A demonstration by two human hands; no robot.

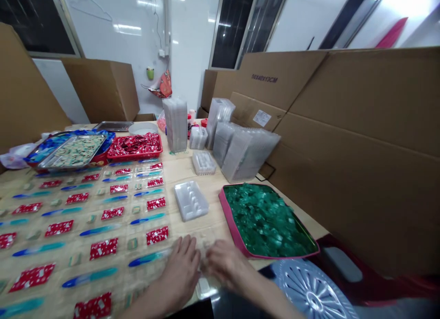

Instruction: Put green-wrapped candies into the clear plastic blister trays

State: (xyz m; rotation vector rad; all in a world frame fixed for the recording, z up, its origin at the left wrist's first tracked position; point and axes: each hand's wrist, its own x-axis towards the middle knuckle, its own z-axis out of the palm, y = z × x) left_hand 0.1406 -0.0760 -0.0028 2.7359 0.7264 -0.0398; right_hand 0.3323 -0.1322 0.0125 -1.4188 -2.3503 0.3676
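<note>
My left hand (pixel 182 266) lies with fingers stretched out over clear plastic at the front edge of the table. Close beside it, my right hand (pixel 225 264) is curled and somewhat blurred. Its fingers are at a clear plastic tray (pixel 205 236), and whatever they grip is hidden. To the left spread rows of clear trays, each with a blue pen-shaped item (pixel 149 258), a red patterned packet (pixel 157 235) and a small pale-green piece (pixel 132 244). A stack of clear compartment trays (pixel 190 200) sits just beyond my hands.
A pink-rimmed box (pixel 237 234) of green film pieces stands right, with a blue-grey stool (pixel 312 294) below. Behind are a red tray (pixel 160 150) of packets, a metal tray (pixel 44 163) of small pieces and stacked plastic trays (pixel 177 126). Cardboard (pixel 360 163) walls the right side.
</note>
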